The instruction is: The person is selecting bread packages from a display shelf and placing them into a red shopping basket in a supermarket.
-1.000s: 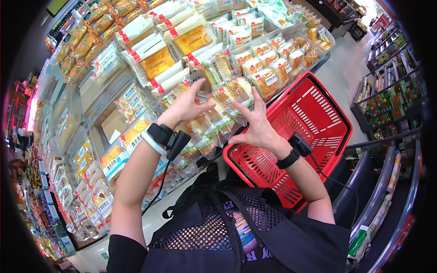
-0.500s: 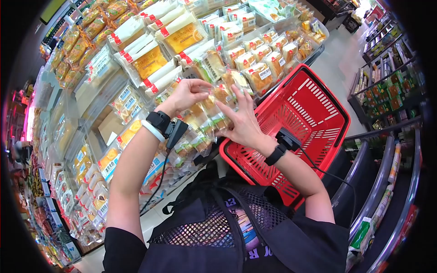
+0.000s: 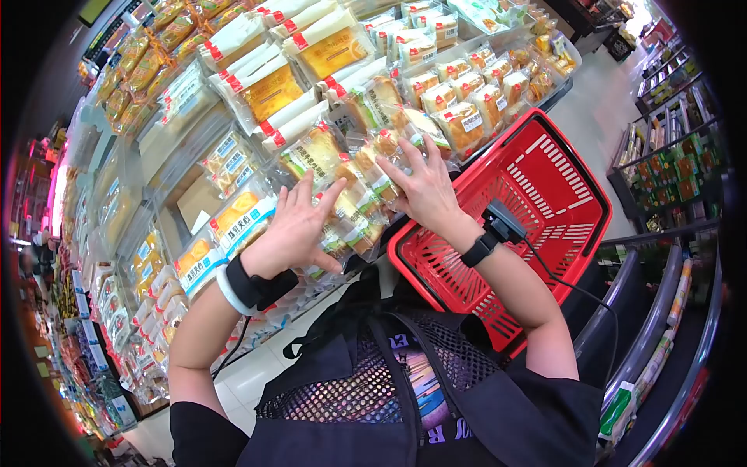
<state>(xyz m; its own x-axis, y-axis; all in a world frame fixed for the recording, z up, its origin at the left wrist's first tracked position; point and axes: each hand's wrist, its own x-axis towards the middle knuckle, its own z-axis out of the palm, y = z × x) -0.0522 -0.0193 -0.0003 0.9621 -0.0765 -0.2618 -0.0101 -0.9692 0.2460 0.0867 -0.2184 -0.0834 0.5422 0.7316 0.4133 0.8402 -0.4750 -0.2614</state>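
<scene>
My left hand point(image 3: 289, 229) is spread palm down over the near edge of the bread display, its fingertips at clear-wrapped bread packs point(image 3: 356, 222) with green-and-white labels. My right hand point(image 3: 426, 191) lies with fingers apart on the right side of the same packs, touching a wrapped bread roll point(image 3: 387, 143). Neither hand is closed around a pack. Part of what lies under the right palm is hidden. Beside the right forearm stands a red shopping basket point(image 3: 597, 204) with slotted walls.
Yellow cakes in white-and-red wrappers point(image 3: 331, 54) and small packed sandwiches point(image 3: 464, 124) fill the display further back. Packs with blue labels point(image 3: 247, 222) lie at left. Metal rails point(image 3: 650, 331) and dark shelves point(image 3: 669, 156) stand on the right beyond the aisle floor point(image 3: 572, 93).
My left hand has moved down and toward me, its fingers going from bent at the packs to spread. The right hand stays over the packs. The view has shifted slightly.
</scene>
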